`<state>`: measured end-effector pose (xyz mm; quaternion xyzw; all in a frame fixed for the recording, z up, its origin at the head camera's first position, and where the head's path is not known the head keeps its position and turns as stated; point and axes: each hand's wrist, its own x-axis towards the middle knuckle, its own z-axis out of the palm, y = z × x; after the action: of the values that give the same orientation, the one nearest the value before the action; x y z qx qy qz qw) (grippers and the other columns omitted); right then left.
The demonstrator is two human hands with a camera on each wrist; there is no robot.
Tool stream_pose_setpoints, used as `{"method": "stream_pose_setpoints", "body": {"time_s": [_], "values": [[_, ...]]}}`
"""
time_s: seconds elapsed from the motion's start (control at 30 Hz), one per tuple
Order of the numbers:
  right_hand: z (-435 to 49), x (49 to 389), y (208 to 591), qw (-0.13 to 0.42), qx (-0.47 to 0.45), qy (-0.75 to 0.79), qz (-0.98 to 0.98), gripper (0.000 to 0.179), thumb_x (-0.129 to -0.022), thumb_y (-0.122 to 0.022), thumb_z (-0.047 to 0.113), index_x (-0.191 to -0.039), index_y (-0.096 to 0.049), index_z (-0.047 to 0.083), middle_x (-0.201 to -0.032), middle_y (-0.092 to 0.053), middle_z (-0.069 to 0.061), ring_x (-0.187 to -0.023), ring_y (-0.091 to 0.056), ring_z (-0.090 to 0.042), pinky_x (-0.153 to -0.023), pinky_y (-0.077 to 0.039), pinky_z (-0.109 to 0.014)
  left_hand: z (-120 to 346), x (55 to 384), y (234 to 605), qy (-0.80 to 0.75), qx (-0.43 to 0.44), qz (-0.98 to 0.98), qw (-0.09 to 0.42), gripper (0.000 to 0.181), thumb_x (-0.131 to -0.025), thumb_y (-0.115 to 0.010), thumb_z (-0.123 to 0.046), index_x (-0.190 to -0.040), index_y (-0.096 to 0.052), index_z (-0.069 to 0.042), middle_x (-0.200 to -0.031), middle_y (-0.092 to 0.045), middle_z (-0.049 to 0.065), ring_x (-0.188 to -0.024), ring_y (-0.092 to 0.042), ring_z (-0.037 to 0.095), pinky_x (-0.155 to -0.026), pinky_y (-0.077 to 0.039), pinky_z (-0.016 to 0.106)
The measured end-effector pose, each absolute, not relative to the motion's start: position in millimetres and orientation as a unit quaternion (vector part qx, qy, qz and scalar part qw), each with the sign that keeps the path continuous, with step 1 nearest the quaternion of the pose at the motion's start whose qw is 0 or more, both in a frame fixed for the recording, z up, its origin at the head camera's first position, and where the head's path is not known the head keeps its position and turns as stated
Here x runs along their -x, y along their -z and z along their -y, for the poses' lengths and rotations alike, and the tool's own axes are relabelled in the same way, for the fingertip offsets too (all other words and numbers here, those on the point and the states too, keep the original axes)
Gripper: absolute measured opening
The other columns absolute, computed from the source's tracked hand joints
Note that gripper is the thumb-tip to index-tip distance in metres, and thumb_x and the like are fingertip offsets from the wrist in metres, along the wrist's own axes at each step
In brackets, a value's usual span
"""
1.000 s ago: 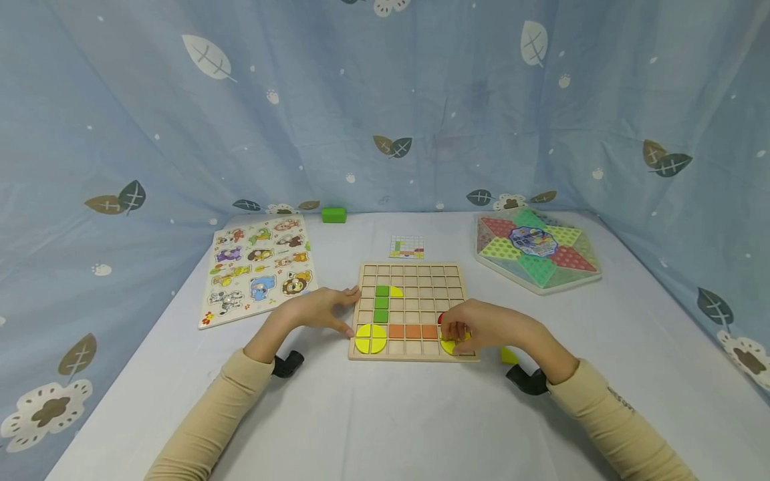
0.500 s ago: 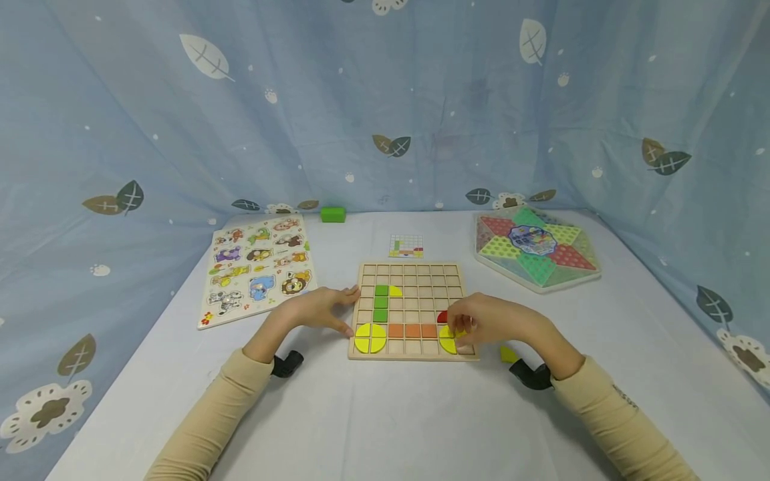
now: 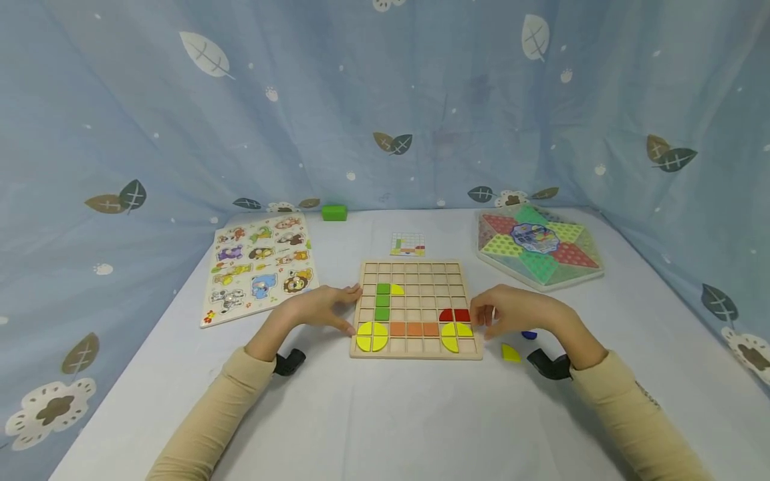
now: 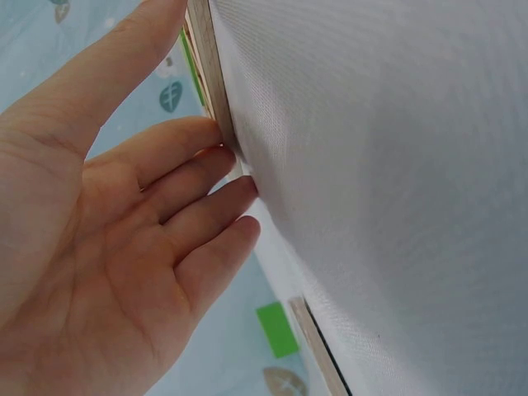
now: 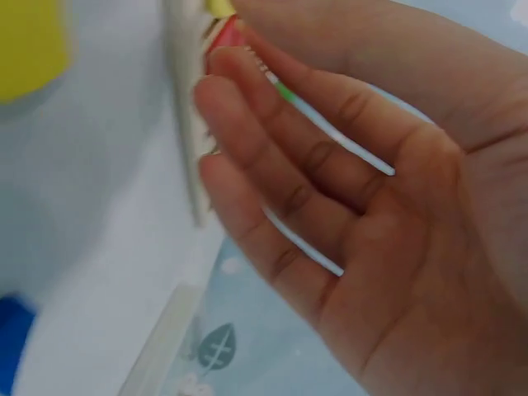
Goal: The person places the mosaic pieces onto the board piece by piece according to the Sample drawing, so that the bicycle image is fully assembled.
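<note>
A wooden grid board [image 3: 420,265] lies on the white table. My left hand [image 3: 319,308] touches the board's left edge with thumb and fingertips, its fingers nearly straight in the left wrist view. Beside the right edge is my right hand [image 3: 520,309], fingers loosely bent and holding nothing. On the board are green squares [image 3: 382,301], a yellow quarter-circle [image 3: 397,289], a full yellow circle of quarters [image 3: 372,336], orange squares [image 3: 414,329], three yellow quarters [image 3: 449,343] at lower right, and a red quarter [image 3: 446,315] beside a red square [image 3: 462,314].
Right of the board lie a yellow quarter-circle piece [image 3: 510,353] and a blue piece [image 3: 529,335], partly hidden by the right hand. A pattern card [image 3: 408,244] lies behind. Around stand an animal puzzle board [image 3: 260,267], a green block [image 3: 334,213] and a hexagonal game board [image 3: 539,247].
My right hand has left the yellow quarters and moved right, off the board. The red square and the blue piece have come into view. My left hand stays at the edge.
</note>
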<state>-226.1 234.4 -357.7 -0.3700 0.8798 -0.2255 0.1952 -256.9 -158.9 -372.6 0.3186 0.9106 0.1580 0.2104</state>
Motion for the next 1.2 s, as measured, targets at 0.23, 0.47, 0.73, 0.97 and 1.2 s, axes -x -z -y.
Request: {"method": "stream_pose_setpoints", "body": {"time_s": [0.23,0.47,0.73,0.97,1.2], "values": [[-257,214,364,0.205,0.365,0.24,-0.876,0.024,-0.079,-0.075,0.0,-0.094,-0.067,0.016,-0.088,-0.064,0.006,-0.082,-0.059,-0.013,-0.077,-0.052,-0.033,158,258,376,-0.158,-0.318,-0.911,0.209,0.09,-0.081,-0.075,-0.041,-0.15,-0.031,-0.004,-0.156,-0.023,0.012,-0.143,-0.022,0.028,-0.114,-0.023,0.045],[-271,198,369,0.207,0.364,0.247,-0.874,0.029,-0.081,-0.07,-0.003,-0.096,-0.07,0.022,-0.095,-0.064,0.01,-0.087,-0.06,-0.012,-0.078,-0.053,-0.031,159,257,375,-0.162,-0.322,-0.909,0.209,0.089,-0.081,-0.075,-0.039,-0.149,-0.031,-0.002,-0.155,-0.024,0.013,-0.142,-0.023,0.029,-0.113,-0.023,0.046],[-279,185,370,0.176,0.386,0.235,-0.875,0.038,-0.078,-0.072,-0.007,-0.098,-0.069,0.025,-0.1,-0.062,0.012,-0.087,-0.056,-0.011,-0.076,-0.053,-0.03,158,257,374,-0.153,-0.323,-0.911,0.207,0.089,-0.081,-0.075,-0.04,-0.149,-0.031,-0.003,-0.155,-0.024,0.013,-0.142,-0.023,0.029,-0.113,-0.023,0.046],[-284,181,379,0.148,0.376,0.243,-0.882,0.027,-0.078,-0.08,0.011,-0.1,-0.07,0.023,-0.097,-0.061,0.013,-0.084,-0.056,-0.01,-0.074,-0.054,-0.027,157,257,373,-0.152,-0.322,-0.911,0.206,0.089,-0.081,-0.075,-0.04,-0.149,-0.031,-0.003,-0.155,-0.024,0.013,-0.142,-0.023,0.03,-0.113,-0.024,0.046],[-282,182,384,0.139,0.372,0.249,-0.883,0.025,-0.078,-0.081,0.014,-0.099,-0.07,0.022,-0.095,-0.061,0.014,-0.082,-0.057,-0.008,-0.071,-0.053,-0.025,158,257,374,-0.157,-0.316,-0.912,0.21,0.09,-0.081,-0.075,-0.04,-0.15,-0.031,-0.004,-0.155,-0.024,0.012,-0.143,-0.022,0.029,-0.114,-0.023,0.045]]}}
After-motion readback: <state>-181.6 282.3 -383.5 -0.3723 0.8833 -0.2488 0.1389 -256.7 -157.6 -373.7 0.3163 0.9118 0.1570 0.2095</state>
